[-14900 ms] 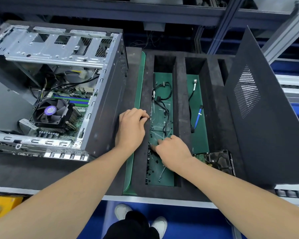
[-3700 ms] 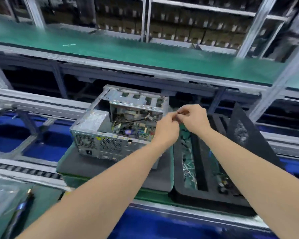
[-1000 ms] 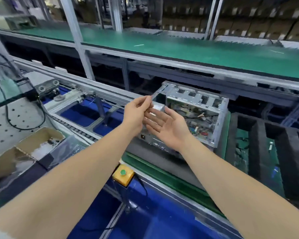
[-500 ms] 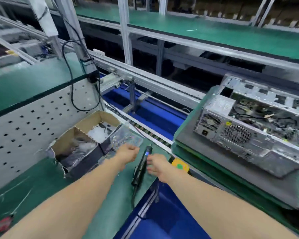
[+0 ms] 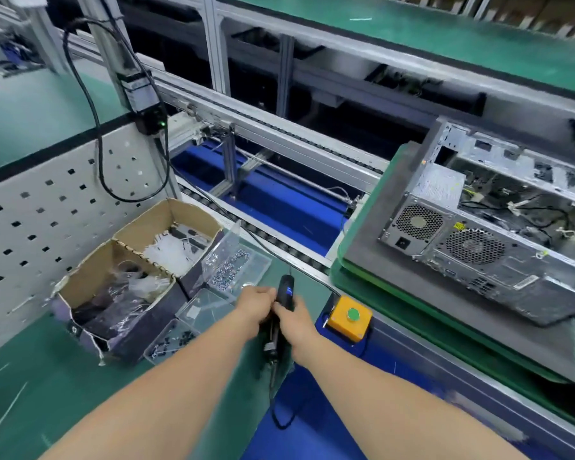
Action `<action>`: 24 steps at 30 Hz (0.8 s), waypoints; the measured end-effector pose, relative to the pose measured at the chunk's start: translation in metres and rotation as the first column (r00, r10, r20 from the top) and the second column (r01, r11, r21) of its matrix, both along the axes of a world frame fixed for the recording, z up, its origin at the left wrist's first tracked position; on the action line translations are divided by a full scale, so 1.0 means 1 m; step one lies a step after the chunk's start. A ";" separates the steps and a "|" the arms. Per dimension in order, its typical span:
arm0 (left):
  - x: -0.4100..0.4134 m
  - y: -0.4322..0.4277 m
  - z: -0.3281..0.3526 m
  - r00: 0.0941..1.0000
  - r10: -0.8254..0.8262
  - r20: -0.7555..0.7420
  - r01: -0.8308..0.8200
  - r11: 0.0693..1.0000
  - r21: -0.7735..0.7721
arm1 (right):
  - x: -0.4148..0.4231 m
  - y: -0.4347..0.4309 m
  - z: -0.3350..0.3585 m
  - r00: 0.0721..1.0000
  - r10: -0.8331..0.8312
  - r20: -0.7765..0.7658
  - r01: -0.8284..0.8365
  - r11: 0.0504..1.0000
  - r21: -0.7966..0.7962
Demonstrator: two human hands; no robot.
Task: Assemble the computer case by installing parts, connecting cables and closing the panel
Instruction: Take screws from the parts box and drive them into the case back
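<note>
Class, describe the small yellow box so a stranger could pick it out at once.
Find the open computer case on the right, lying on a grey pad. Off the pad's near left corner, right of the right hand gripping an electric screwdriver, sits the yellow box. It alone is yellow, with a round green button on top.

Two bare arms of one person. Behind the left grip (image 5: 258,302) the left forearm (image 5: 166,386) is long, smooth and uncovered as far back as the view reaches. Behind the right grip (image 5: 296,318) the right forearm (image 5: 379,390) is equally bare. Both grips are bare and blurred, their fingers indistinct.
</note>
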State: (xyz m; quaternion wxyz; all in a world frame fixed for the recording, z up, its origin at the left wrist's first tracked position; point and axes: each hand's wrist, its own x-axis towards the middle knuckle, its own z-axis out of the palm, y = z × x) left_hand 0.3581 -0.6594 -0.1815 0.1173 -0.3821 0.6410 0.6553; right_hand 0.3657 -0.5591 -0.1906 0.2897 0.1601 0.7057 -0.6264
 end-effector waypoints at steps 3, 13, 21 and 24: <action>-0.008 0.003 0.012 1.000 -0.023 -0.021 0.024 0.998 0.058 | 0.001 0.001 0.012 0.995 -0.091 0.035 0.094 0.988 -0.120; -0.087 0.065 0.100 0.966 0.137 -0.219 -0.034 0.908 0.417 | -0.001 0.093 0.099 0.978 0.056 -0.201 -0.083 0.988 -0.132; -0.115 0.175 0.125 0.980 0.094 -0.176 0.019 0.834 0.552 | 0.003 0.198 0.125 0.942 0.062 -0.329 -0.076 0.997 -0.030; -0.113 0.206 0.126 0.985 0.079 -0.152 0.021 0.826 0.563 | 0.006 0.233 0.121 0.947 0.079 -0.310 -0.079 0.997 0.012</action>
